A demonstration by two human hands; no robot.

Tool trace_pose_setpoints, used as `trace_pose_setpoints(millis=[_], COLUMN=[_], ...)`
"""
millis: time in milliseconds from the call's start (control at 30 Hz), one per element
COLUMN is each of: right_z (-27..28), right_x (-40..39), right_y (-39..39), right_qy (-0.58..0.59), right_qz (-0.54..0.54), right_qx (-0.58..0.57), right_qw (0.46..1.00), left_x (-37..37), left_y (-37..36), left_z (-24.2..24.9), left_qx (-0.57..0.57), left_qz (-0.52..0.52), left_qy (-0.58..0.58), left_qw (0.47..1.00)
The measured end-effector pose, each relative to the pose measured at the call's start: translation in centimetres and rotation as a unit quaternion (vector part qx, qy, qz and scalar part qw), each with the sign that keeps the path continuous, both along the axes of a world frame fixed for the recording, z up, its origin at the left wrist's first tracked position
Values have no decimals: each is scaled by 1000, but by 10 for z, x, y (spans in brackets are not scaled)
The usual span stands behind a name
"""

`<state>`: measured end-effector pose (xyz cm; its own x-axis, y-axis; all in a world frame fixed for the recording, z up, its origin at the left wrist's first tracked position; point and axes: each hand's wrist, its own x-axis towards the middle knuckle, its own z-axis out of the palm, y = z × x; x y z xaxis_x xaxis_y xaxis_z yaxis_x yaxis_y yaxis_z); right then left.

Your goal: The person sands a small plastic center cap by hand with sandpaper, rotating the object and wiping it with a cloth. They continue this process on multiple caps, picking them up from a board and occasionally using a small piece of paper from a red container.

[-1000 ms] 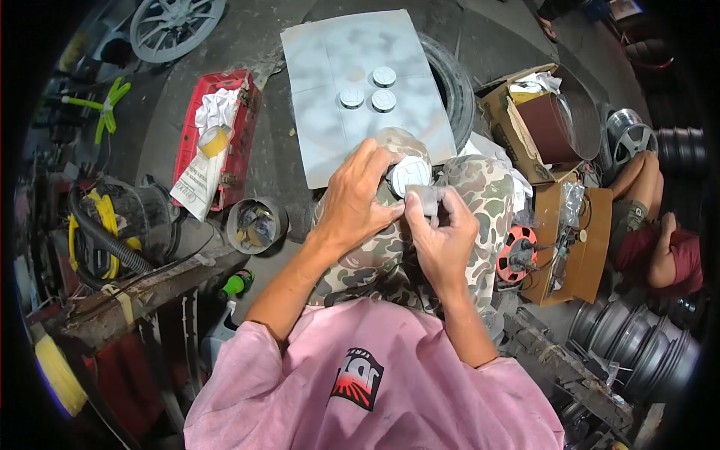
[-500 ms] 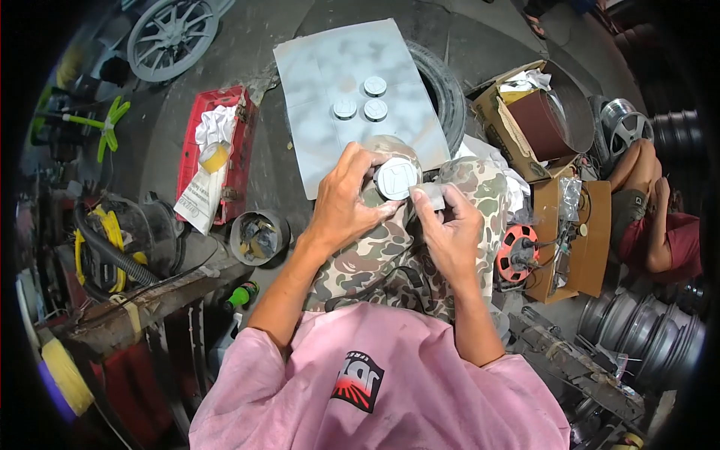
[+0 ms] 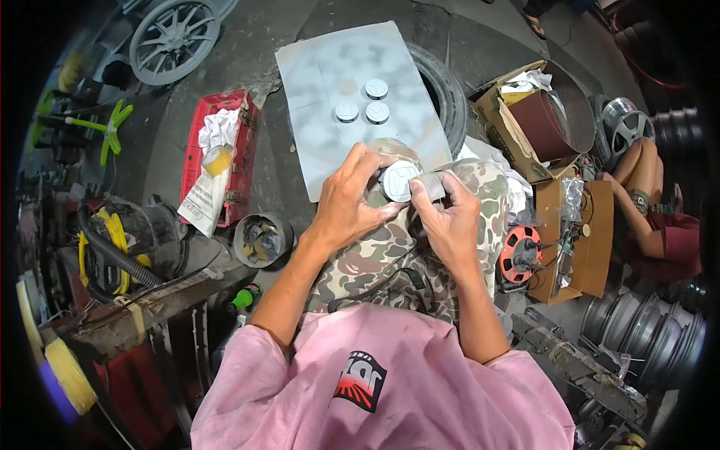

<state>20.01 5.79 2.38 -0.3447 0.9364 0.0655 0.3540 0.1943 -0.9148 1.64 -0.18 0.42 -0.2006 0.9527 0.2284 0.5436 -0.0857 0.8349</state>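
Above the camouflage-clad knees, my left hand (image 3: 352, 187) grips a round, pale grey wheel centre cap (image 3: 397, 182) by its edge, between thumb and fingers. A raised emblem shows on its face. My right hand (image 3: 448, 214) pinches a small grey piece of sandpaper (image 3: 432, 185), and its thumb tip reaches the cap's right side. Beyond the hands, three similar caps (image 3: 377, 113) lie on a grey-white board (image 3: 315, 79), which rests over a tyre (image 3: 442, 97). The fingers partly hide the held cap's rim.
To the left stand a red crate (image 3: 244, 150) with cloth and tape, and a round tin (image 3: 262, 240). On the right are cardboard boxes (image 3: 592, 255), an orange cable reel (image 3: 520, 253) and stacked wheel rims (image 3: 637, 337). Another person (image 3: 660, 232) sits at the far right.
My right thumb and the sandpaper have shifted slightly left and up, onto the cap's right edge. My left hand keeps its hold. The person at the right has moved an arm.
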Motion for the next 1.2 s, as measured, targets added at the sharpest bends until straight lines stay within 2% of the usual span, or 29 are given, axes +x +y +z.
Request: trace_pose_setpoints(millis=[100,167,233,367,433,500,533,600,700,900,1100,1200], right_z=[1,-3,-6,6,6,8,1,2,-2,-6,-9,-2], right_x=[7,6,-1,5,14,15,13,12,9,3,-8,-7], right_y=[-5,-2,6,11,13,11,12,11,10,4,5,4], right_qy=[-36,-31,-12,-8,-23,-9,6,-9,-14,-9,8,16], right_qz=[25,15,1,-7,20,68,83,91,96,82,40,19], right_qx=[51,64,84,98,124,81,131,131,140,156,175,133], right_qw=[998,997,996,995,992,994,988,987,985,984,984,991], left_x=[-3,-3,-5,-14,-28,-38,-41,-43,-43,-40,-36,-32], left_y=[-1,2,3,5,6,8,10,15,17,16,13,12], left_z=[-4,0,6,9,10,16,15,13,20,14,15,21], left_qx=[12,17,-24,6,-10,-89,-89,-59,-108,-52,-64,-72], left_qz=[-7,-19,-37,-59,-85,-140,-141,-174,-182,-178,-164,-151], left_qy=[1,-3,2,-26,-35,-30,-30,-3,-1,8,-9,-1], left_qw=[1000,1000,999,998,996,986,986,983,977,983,984,986])
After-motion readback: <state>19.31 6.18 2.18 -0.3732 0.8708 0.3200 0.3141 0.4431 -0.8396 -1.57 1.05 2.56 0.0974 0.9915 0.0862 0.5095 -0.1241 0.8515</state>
